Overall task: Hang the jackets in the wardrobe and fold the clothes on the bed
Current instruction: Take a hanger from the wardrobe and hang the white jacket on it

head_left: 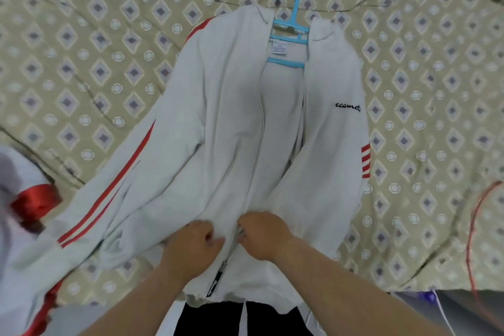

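Note:
A white jacket (226, 123) with red sleeve stripes lies face up on the bed, its front open from the collar down. A light blue hanger (290, 33) sits inside its shoulders, the hook pointing away from me. My left hand (191, 245) grips the left front edge near the hem. My right hand (263, 234) pinches the right front edge at the zip. Both hands meet at the zip line, and a dark zip pull tag (216, 278) hangs just below them.
The bed carries a beige cover (81, 49) with a diamond pattern. Another white and red garment (24, 199) lies at the left edge. A red cord (474, 226) runs down the right side. The bed's near edge is at my waist.

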Motion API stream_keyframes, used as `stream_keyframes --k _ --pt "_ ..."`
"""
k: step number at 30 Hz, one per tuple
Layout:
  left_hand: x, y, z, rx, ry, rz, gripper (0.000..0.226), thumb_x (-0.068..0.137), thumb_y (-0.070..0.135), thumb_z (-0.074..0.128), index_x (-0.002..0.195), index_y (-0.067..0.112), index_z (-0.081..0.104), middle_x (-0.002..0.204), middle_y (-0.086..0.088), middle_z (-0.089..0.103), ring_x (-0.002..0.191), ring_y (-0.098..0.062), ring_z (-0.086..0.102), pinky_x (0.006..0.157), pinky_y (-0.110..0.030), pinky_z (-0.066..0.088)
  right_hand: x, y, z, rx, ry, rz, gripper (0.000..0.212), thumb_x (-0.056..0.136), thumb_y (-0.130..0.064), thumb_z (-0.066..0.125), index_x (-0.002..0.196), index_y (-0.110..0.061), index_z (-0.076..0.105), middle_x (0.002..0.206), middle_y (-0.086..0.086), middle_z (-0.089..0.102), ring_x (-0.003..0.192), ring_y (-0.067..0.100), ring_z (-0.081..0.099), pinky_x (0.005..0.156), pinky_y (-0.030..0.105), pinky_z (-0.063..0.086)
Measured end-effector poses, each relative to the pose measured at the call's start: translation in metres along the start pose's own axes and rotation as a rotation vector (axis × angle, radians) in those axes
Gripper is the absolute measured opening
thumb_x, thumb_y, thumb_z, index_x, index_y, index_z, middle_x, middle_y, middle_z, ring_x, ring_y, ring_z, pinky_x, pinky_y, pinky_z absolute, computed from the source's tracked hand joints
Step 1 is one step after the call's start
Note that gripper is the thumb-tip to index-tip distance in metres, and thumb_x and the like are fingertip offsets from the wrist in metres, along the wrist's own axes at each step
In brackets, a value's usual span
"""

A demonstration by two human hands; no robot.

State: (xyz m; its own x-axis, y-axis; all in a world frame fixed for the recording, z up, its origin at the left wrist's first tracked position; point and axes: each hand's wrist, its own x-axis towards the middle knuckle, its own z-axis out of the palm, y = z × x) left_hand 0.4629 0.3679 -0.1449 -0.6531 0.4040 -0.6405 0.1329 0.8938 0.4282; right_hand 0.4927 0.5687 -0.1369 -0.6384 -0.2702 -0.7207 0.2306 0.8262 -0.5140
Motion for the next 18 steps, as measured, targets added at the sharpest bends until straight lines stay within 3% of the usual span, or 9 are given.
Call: stream_keyframes --k 2,4,8,11,13,15,18 --pt "0.0 -0.003 0.002 -0.031 -0.029 0.024 0.043 0.073 0.066 0.061 0.071 0.027 0.044 0.072 0.011 0.045 0.07 -0.011 0.05 0.063 -0.029 0.04 0.005 -0.005 -0.003 -0.021 -0.062 0.05 0.026 0.09 -0.042 0.057 0.087 -0.018 0.068 0.092 0.0 0.068 0.084 0.022 0.064 0.073 0.035 0.052" --pt "0.002 -0.006 0.005 0.002 -0.053 0.059 0.041 0.073 0.063 0.067 0.081 0.026 0.052 0.08 0.01 0.047 0.079 -0.012 0.055 0.068 -0.03 0.043 0.007 -0.006 -0.004 -0.01 -0.135 0.072 0.037 0.082 -0.055 0.063 0.065 -0.022 0.063 0.067 -0.007 0.062 0.063 0.014 0.058 0.057 0.028 0.044" --pt "0.008 -0.005 0.005 0.139 -0.111 0.148 0.015 0.089 0.031 0.057 0.101 0.024 0.061 0.101 0.004 0.056 0.094 -0.022 0.058 0.082 -0.033 0.047 0.007 -0.002 -0.006 0.116 -0.236 0.078 0.046 0.078 -0.04 0.074 0.046 -0.02 0.046 0.041 -0.014 0.049 0.044 0.007 0.041 0.05 0.026 0.034" --pt "-0.001 -0.001 0.007 0.025 0.034 0.149 0.015 0.089 0.031 0.056 0.082 0.019 0.057 0.084 0.003 0.054 0.078 -0.021 0.054 0.074 -0.039 0.048 0.005 0.0 -0.01 0.211 -0.177 0.077 0.037 0.082 -0.029 0.074 0.052 -0.015 0.056 0.049 -0.008 0.053 0.05 0.01 0.046 0.057 0.03 0.042" --pt "-0.013 0.0 0.011 -0.044 0.203 0.152 0.03 0.086 0.041 0.055 0.067 0.018 0.048 0.067 0.005 0.048 0.063 -0.019 0.05 0.059 -0.035 0.046 0.002 0.003 -0.014 0.305 -0.11 0.105 0.03 0.086 -0.028 0.073 0.068 -0.004 0.066 0.071 0.008 0.063 0.063 0.013 0.053 0.065 0.034 0.047" --pt "-0.027 0.001 0.014 -0.035 0.3 0.201 0.04 0.08 0.05 0.057 0.06 0.017 0.047 0.058 0.004 0.045 0.054 -0.019 0.049 0.051 -0.03 0.041 -0.004 0.004 -0.017 0.415 -0.051 0.141 0.028 0.088 -0.025 0.071 0.075 -0.001 0.065 0.077 0.011 0.061 0.069 0.014 0.054 0.067 0.034 0.046" --pt "-0.035 0.001 0.019 0.079 0.132 0.122 0.052 0.069 0.072 0.059 0.078 0.02 0.061 0.075 0.008 0.059 0.074 -0.018 0.059 0.07 -0.033 0.046 -0.012 0.005 -0.021 0.589 -0.002 0.197 0.018 0.09 -0.02 0.069 0.077 -0.008 0.065 0.074 0.003 0.057 0.068 0.011 0.051 0.064 0.027 0.041"
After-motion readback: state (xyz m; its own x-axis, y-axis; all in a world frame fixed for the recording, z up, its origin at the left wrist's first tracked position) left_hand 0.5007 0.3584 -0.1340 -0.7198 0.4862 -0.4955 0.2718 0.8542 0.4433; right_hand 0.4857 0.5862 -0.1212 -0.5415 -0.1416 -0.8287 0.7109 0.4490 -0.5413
